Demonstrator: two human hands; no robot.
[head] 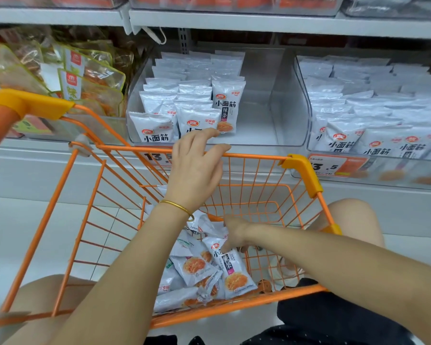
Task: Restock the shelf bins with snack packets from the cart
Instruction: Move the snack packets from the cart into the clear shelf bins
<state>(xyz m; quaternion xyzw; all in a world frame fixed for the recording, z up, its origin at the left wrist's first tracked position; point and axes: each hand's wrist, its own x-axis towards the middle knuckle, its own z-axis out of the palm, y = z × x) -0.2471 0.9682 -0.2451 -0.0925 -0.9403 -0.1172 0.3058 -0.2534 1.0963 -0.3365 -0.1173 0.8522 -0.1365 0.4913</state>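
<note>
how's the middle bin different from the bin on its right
The middle bin holds packets only on its left, the rest bare; the right bin is packed across. The left hand is at the middle bin's front; none nears the right bin. Both are clear, with the same white packets.

The cart fills the lower middle, packets heaped in its bottom. Behind it on the shelf, the middle bin holds more in its left half; the right bin, upper right, is full. Bags stand upper left.
</note>
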